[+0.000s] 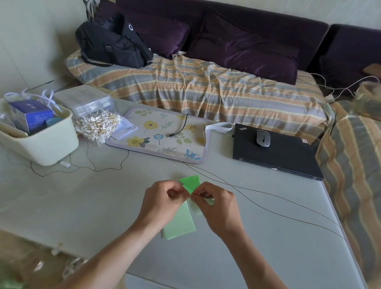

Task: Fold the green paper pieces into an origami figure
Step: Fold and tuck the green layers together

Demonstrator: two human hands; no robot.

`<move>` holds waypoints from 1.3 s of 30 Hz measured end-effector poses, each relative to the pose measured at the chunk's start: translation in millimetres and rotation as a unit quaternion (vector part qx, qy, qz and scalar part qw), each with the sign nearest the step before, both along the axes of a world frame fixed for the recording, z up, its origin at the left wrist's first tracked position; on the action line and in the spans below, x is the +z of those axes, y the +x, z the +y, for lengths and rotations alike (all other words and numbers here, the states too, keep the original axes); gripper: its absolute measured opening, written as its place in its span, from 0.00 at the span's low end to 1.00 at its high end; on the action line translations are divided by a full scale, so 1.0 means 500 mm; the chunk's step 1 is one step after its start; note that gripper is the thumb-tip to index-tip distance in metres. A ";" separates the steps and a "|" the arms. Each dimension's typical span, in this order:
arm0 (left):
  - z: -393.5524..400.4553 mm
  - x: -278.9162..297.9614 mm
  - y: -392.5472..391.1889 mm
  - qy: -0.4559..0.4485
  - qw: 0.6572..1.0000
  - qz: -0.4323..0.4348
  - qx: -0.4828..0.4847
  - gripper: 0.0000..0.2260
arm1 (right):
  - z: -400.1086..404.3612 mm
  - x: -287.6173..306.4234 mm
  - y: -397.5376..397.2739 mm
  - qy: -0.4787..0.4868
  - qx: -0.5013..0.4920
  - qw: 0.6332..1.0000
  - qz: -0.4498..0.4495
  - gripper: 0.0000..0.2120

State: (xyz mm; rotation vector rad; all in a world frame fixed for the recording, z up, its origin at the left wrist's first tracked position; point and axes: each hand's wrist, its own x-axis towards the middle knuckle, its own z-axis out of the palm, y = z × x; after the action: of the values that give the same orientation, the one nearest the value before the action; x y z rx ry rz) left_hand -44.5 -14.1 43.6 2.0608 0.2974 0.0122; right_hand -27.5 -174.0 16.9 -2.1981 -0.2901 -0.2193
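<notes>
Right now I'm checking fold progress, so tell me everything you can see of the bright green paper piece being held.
The bright green paper piece is small, thin and matte, brighter than the pale green stack on the table below it. A diagonal crease or overlapping edge crosses it. Its squared upper end points away from the person; its lower end is hidden between the fingertips. The left hand and right hand pinch it from either side.
</notes>
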 end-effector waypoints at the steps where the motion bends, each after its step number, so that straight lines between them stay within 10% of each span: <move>1: 0.001 -0.001 0.000 0.025 1.000 -0.017 -0.003 0.05 | 0.001 0.000 -0.001 -0.002 0.003 1.000 0.009 0.04; 39: 0.004 -0.026 0.000 0.152 0.985 -0.062 -0.055 0.07 | 0.014 -0.004 -0.005 -0.025 0.026 0.998 0.051 0.03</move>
State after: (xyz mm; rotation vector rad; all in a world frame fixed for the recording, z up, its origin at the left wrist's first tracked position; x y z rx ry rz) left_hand -44.8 -12.3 30.6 2.3647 0.1076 0.1242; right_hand -30.1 -167.0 15.0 -2.2408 -0.2980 -0.0720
